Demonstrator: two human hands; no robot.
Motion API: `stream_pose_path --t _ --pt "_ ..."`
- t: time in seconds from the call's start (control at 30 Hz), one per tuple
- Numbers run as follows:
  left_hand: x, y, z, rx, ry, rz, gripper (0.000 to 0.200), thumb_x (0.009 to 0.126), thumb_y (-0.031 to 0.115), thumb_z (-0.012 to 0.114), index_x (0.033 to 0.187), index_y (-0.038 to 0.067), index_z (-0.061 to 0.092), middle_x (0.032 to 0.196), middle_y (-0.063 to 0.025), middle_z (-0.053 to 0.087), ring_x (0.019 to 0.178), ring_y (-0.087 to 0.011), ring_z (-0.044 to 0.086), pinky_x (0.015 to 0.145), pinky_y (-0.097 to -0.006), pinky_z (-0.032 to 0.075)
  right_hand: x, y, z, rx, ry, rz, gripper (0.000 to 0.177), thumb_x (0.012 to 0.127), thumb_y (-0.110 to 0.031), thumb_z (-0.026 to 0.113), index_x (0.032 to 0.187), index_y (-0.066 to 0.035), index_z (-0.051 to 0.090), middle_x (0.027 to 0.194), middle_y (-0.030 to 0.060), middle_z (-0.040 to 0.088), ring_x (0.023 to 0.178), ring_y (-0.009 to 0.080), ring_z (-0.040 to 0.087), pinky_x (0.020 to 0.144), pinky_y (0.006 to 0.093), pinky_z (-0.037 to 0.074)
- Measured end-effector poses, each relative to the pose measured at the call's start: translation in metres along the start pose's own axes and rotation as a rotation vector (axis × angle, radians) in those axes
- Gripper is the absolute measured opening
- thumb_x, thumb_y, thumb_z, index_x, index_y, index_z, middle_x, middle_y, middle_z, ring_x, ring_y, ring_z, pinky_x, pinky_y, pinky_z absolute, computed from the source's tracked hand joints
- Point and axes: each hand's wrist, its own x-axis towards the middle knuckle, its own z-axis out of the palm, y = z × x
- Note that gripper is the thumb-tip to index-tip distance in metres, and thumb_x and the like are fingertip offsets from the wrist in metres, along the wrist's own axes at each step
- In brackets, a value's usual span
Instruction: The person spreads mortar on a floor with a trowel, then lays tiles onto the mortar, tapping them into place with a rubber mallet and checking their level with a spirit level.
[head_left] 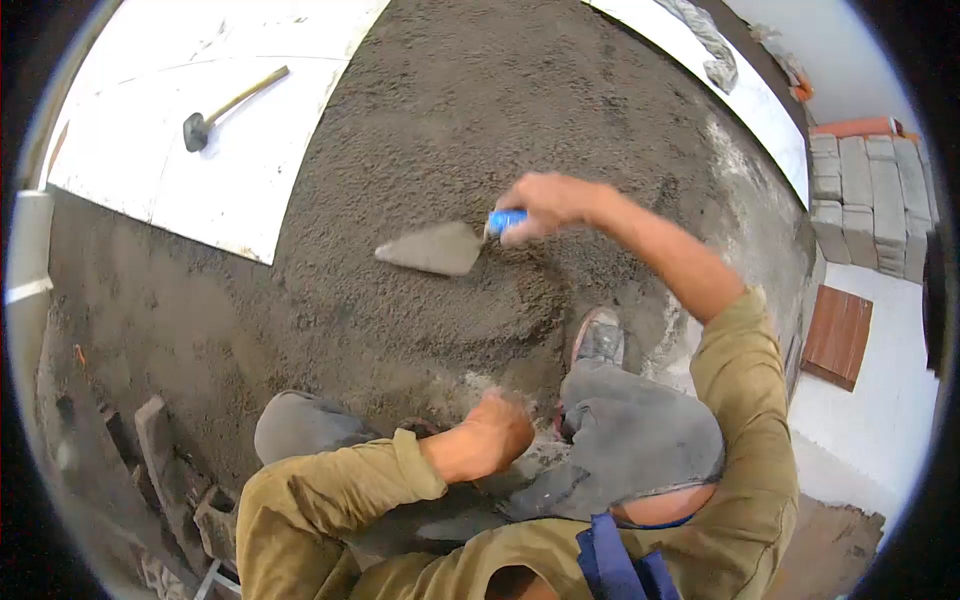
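My right hand (pixel 540 207) is closed round the blue handle of a trowel (pixel 435 250). The trowel's pointed blade is turned to the left, over the rough grey mortar (pixel 460 120). My left hand (pixel 498 433) is closed and held low between my knees, slightly blurred; what it holds, if anything, cannot be made out. A shoe (pixel 600 340) of mine rests at the mortar's near side, below my right hand.
White tiles (pixel 230 150) at the upper left bear a mallet (pixel 197 131). Another white tile strip (pixel 760 120) runs along the upper right, with plastic on it. Stacked grey blocks (pixel 870 200) and a brown tile (pixel 836 337) are at the right. Wooden pieces (pixel 160 460) lie lower left.
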Motion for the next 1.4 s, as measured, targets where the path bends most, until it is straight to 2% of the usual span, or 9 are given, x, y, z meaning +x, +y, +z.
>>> stream_pose_path --t 0.07,0.23,0.3,0.4,0.53,0.8,1.03,1.3,1.4 --pt "0.013 -0.002 -0.019 -0.113 -0.391 -0.096 0.014 0.079 0.017 0.058 0.082 0.006 0.066 0.085 -0.0152 0.063 0.079 -0.0303 0.063 0.073 -0.0417 0.043 -0.019 -0.004 0.015 0.052 0.098 0.049 0.044 0.084 -0.044 0.071 0.107 -0.006 0.069 0.097 0.0182 0.07 0.089 0.0361 0.067 0.079 0.0455 0.052" --pt "0.01 -0.011 -0.034 -0.137 -0.347 -0.054 0.016 0.079 0.016 0.061 0.087 0.005 0.069 0.092 -0.0171 0.066 0.085 -0.0309 0.067 0.075 -0.0416 0.046 -0.082 0.084 0.009 0.081 0.723 0.51 0.047 0.091 -0.048 0.062 0.11 -0.005 0.068 0.106 0.0228 0.069 0.096 0.0382 0.066 0.084 0.0444 0.052" --pt "0.006 -0.009 -0.031 -0.153 -0.277 -0.048 0.015 0.079 0.016 0.061 0.086 0.006 0.069 0.09 -0.0165 0.066 0.085 -0.0306 0.067 0.075 -0.0414 0.046 -0.12 0.154 0.01 0.266 0.836 0.83 0.049 0.091 -0.049 0.061 0.107 -0.004 0.068 0.091 0.0229 0.07 0.083 0.0394 0.068 0.077 0.0466 0.053" --pt "0.003 -0.008 -0.024 -0.08 -0.268 -0.074 0.016 0.079 0.017 0.061 0.087 0.006 0.069 0.087 -0.0156 0.065 0.083 -0.0306 0.066 0.074 -0.0416 0.045 -0.19 0.177 0.036 0.713 1.122 0.939 0.044 0.094 -0.051 0.06 0.105 -0.01 0.07 0.062 0.0082 0.06 0.051 0.0219 0.059 0.046 0.0372 0.048" --pt "0.005 -0.006 -0.027 -0.075 -0.275 -0.074 0.016 0.079 0.017 0.061 0.087 0.006 0.07 0.085 -0.014 0.064 0.081 -0.0298 0.065 0.073 -0.0405 0.045 -0.217 0.15 0.096 0.882 1.041 1.105 0.038 0.097 -0.046 0.059 0.087 -0.01 0.056 0.061 0.0013 0.051 0.046 0.0129 0.051 0.04 0.0309 0.043" --pt "0.005 -0.005 -0.025 -0.044 -0.143 -0.016 0.012 0.077 0.017 0.062 0.08 0.007 0.07 0.087 -0.0131 0.065 0.081 -0.0284 0.065 0.071 -0.0398 0.045 -0.118 0.059 0.073 0.846 0.801 0.82 0.037 0.096 -0.044 0.059 0.095 -0.007 0.059 0.063 0.0016 0.055 0.047 0.0121 0.055 0.041 0.0301 0.044" --pt "0.004 0.0 -0.036 -0.066 -0.411 -0.12 0.015 0.08 0.017 0.063 0.089 0.009 0.072 0.101 -0.0144 0.067 0.094 -0.0272 0.066 0.075 -0.0397 0.046 -0.18 0.135 0.087 0.914 1.226 1.042 0.037 0.096 -0.044 0.059 0.094 -0.007 0.059 0.062 0.0034 0.055 0.047 0.0141 0.055 0.041 0.0323 0.047" --pt "-0.001 0.007 -0.03 -0.168 -0.42 -0.047 0.014 0.079 0.02 0.065 0.086 0.009 0.071 0.095 -0.0133 0.066 0.089 -0.0273 0.065 0.076 -0.0393 0.044 -0.179 0.012 0.137 0.893 0.712 0.91 0.037 0.097 -0.047 0.056 0.089 -0.011 0.055 0.061 -0.0007 0.051 0.046 0.0116 0.051 0.04 0.0292 0.044" --pt "-0.002 0.006 -0.033 -0.174 -0.243 -0.08 0.014 0.077 0.023 0.068 0.083 0.01 0.069 0.092 -0.012 0.065 0.086 -0.027 0.064 0.074 -0.039 0.043 -0.196 0.032 0.169 1.101 1.134 1.118 0.04 0.097 -0.048 0.056 0.086 -0.01 0.053 0.059 0.0005 0.051 0.044 0.0128 0.051 0.04 0.0289 0.042"
